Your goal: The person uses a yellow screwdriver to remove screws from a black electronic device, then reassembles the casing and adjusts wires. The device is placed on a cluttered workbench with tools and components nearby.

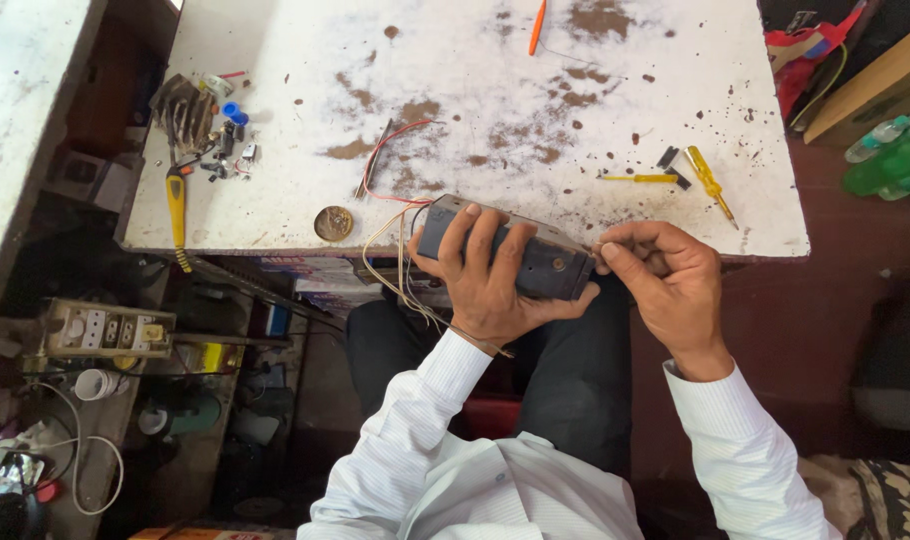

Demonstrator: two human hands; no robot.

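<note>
Resting at the centre of the frame, just below the near edge of the desk (495, 110), a dark grey rectangular box (535, 262) lies across the person's lap, apparently held there so its end can be worked on. The left hand (490, 285) wraps over its top with fingers closed around it, steadying it, while the right hand (665, 280) pinches at the box's right end, fingers curled shut on something too small to make out. Thin red and pale wires (395, 215) trail from its left end onto the desk. Farther out lie a round metal disc (334, 223), two yellow screwdrivers (710, 182) at right, another yellow-handled tool (177, 205) at left, and small parts (225, 150) at upper left.
</note>
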